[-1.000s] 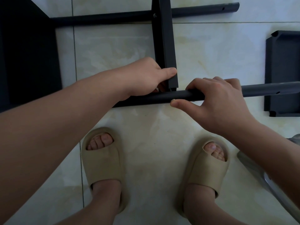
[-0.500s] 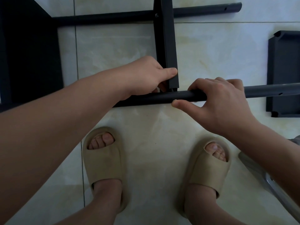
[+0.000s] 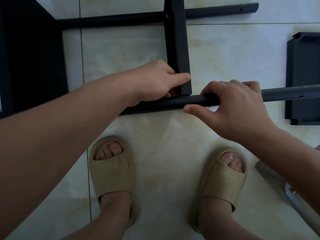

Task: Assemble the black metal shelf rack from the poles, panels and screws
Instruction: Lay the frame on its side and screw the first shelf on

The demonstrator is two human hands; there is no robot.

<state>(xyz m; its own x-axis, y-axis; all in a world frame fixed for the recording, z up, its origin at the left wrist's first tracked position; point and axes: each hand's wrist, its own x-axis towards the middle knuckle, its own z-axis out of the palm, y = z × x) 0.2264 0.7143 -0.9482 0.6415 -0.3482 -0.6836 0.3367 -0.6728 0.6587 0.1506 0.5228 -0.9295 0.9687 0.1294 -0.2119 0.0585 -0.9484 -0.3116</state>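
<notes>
A black metal panel stands on edge between two dark poles lying across the tiled floor. The far pole is screwed to the panel near the top of the view. My left hand grips the panel's near end, thumb across its edge. My right hand wraps the near pole just right of that joint, fingers over the top and thumb underneath. The near pole touches the panel's end. A large black panel fills the left side, joined to both poles.
A loose black shelf panel lies on the floor at the right, under the near pole's end. A grey metal object lies at the lower right. My feet in beige slippers stand on the pale tiles below the poles.
Both hands keep the same holds. The view has shifted very slightly; nothing else has visibly moved.
</notes>
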